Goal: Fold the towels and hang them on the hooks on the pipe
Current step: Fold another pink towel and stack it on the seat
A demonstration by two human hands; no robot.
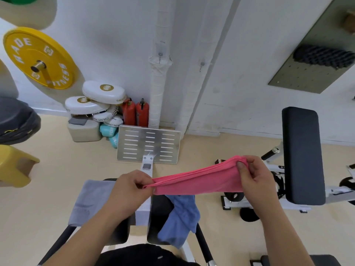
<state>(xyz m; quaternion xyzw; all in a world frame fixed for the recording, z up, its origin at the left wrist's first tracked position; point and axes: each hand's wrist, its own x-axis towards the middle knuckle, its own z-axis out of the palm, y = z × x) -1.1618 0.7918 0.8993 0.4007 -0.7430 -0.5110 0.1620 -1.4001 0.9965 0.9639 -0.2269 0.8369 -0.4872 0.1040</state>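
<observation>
Pink towel, folded into a long narrow band, hangs in the air between both hands near the middle of the view, slanting from its 8 o'clock end up to its 2 o'clock end. The left fingers are curled and, with the thumb, pinch the lower end. The right fingers pinch the upper end, thumb pressed on the near face and the others curled over the bunched edge. The stacked layers show along the band's top edge. The left hand sits at the towel's 9 o'clock and the right hand at its 3 o'clock, both forearms reaching up from 6 o'clock.

Under the band, at its 7 o'clock, a grey towel lies flat over a black pad, partly hidden by the left forearm. At 6 o'clock a blue towel is draped, crumpled, over a second pad.

At 12 o'clock from the left hand stands a slotted metal plate. Beyond it a white-wrapped pipe climbs the wall, with a hook on it and a second hook at its 3 o'clock. Two red extinguishers stand at the pipe's foot. A yellow weight plate hangs at 10 o'clock.
</observation>
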